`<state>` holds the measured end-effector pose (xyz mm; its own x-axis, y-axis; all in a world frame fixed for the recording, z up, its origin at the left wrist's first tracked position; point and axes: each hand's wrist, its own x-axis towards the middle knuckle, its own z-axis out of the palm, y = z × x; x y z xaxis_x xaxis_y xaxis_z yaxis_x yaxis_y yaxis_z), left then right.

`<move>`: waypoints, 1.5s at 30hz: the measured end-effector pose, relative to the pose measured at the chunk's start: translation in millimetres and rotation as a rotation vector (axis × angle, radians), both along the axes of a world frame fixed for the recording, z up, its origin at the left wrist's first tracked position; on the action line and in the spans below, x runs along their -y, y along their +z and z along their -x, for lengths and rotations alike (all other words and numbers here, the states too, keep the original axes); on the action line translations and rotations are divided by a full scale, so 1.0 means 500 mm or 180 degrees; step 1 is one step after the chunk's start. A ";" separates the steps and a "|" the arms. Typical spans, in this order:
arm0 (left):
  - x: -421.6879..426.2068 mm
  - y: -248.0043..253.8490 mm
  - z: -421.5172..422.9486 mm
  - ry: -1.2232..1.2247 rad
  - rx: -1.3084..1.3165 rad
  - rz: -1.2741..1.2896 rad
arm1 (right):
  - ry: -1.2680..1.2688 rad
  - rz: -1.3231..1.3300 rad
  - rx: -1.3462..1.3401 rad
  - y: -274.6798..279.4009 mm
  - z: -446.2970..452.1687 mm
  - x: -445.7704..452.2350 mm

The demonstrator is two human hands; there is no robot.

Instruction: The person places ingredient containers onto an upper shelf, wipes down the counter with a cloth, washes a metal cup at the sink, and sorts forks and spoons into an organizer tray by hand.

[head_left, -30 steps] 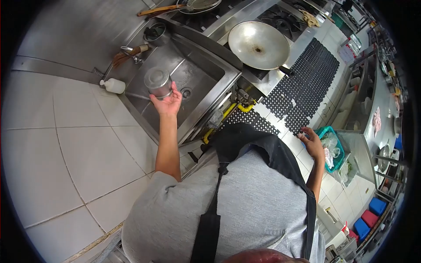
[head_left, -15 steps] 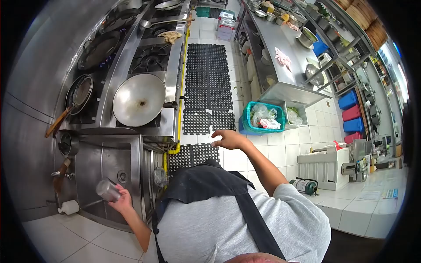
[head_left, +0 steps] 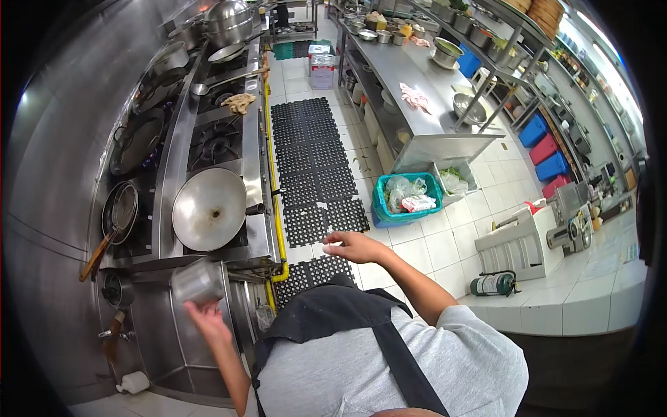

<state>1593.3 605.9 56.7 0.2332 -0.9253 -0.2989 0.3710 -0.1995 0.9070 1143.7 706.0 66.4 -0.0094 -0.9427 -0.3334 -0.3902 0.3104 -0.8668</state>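
Observation:
My left hand (head_left: 210, 321) is raised over the sink and holds a greyish cylindrical container (head_left: 198, 281) by its lower side. The container looks shiny or see-through; I cannot tell whether it is metal or plastic. It is near the front edge of the stove, below a large wok (head_left: 210, 210). My right hand (head_left: 356, 247) hangs over the floor with fingers loosely bent and apart, and nothing shows in it. A black mat (head_left: 316, 170) lies on the floor beyond that hand.
The steel sink (head_left: 156, 306) is at the left, beside a stove with pans. A yellow pipe (head_left: 276, 236) runs along the stove front. A teal crate (head_left: 406, 217) of bags stands by the steel worktable (head_left: 431, 119). A green cylinder (head_left: 495, 283) lies at the right.
My left hand has lifted the container up and forward, from deep in the sink to near the stove edge. My right hand stays out over the floor. The view has tilted up.

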 end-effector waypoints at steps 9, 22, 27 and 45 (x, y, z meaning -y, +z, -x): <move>-0.039 0.200 0.405 -0.2795 0.2716 0.3057 | -0.1296 0.0253 0.5327 0.089 -0.118 0.031; 0.022 0.219 0.460 -0.2094 0.2903 0.2760 | -0.1753 0.0159 0.2159 0.066 -0.087 -0.047; -0.048 0.190 0.451 -0.2962 0.2233 0.3322 | -0.1746 0.0571 0.4315 0.114 0.026 -0.044; -0.045 0.225 0.429 -0.3157 0.1891 0.3350 | -0.1841 0.0623 0.3557 0.167 -0.021 -0.059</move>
<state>1378.8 628.2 169.0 -0.7283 -0.5011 0.4673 0.0323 0.6562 0.7539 1154.3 735.3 149.9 -0.2388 -0.9293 -0.2817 0.7281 0.0206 -0.6851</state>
